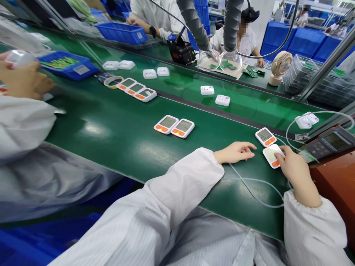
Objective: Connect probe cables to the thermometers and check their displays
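Inspector: Surface condition?

Observer: A glossy green conveyor belt (pixel 116 129) runs from near right to far left. On it lie flat rounded-rectangle units of white plastic, each with a grey display and an orange strip.

Inspector: Right hand?

Observer: The right hand (pixel 294 168) rests on the near unit (pixel 271 155) at the right end of the belt. Its fingertips (pixel 278 156) press the unit's right edge and the fingers are curled narrow around it. A second unit (pixel 265 136) lies just beyond, nearly touching.

Inspector: Left hand?

Observer: The left hand (pixel 235 152) lies flat on the belt just left of those 2 units, fingers loosely extended and close together, holding nothing. Both sleeves are white ribbed fabric.

Inspector: Surroundings?

Observer: A thin white cable (pixel 253 192) curves across the belt near the wrists. A pair of units (pixel 174 126) sits mid-belt, 3 more (pixel 136 89) farther left beside a tape roll (pixel 113 81). A grey meter (pixel 330 142) stands on the right. A co-worker's hand (pixel 23 79) at far left grips a white object; blue plastic bins (pixel 69 65) sit behind.
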{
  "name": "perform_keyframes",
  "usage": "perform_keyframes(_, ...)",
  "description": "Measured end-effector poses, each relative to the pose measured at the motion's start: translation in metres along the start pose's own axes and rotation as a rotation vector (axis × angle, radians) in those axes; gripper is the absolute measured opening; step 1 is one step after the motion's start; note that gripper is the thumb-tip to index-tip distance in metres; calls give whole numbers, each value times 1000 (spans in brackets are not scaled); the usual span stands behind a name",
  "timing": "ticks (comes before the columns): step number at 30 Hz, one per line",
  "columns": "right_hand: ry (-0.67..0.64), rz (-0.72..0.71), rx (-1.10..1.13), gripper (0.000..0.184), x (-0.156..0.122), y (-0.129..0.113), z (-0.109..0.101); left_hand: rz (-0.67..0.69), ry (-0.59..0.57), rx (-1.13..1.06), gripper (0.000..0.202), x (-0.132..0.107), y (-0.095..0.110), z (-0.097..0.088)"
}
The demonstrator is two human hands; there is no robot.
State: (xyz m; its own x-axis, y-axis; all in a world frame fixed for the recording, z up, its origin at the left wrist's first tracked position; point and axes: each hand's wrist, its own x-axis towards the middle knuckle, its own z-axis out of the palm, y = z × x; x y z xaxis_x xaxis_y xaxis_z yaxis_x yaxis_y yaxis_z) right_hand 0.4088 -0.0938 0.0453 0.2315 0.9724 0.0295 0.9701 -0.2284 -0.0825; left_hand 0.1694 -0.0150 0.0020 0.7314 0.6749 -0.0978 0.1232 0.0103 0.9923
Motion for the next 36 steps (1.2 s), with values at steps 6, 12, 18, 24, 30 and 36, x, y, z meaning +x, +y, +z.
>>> perform_keyframes(6, 163, -184, 106, 21, -7, -17, 3, -2, 19, -9, 37, 1, 0, 1)
perform_keyframes(12, -288, -680, 289, 18, -40, -67, 12, 41, 139, 48, 29, 2, -2, -7)
perform_keyframes(18, -369, -739, 192, 6, -49, -84, 14, 79, 296, 392, 27, -3, 1, -28)
perform_keyframes(24, -338, -739, 240, 9, -46, -81, 13, -2, 124, 616, 36, -27, 16, -41)
perform_keyframes(30, -351, -536, 482, 3, -42, -79, -3, -64, 96, 518, 41, -62, 19, -40)
perform_keyframes(36, -585, -576, 907, 17, -40, -72, -12, 89, 120, 722, 29, -93, 27, -20)
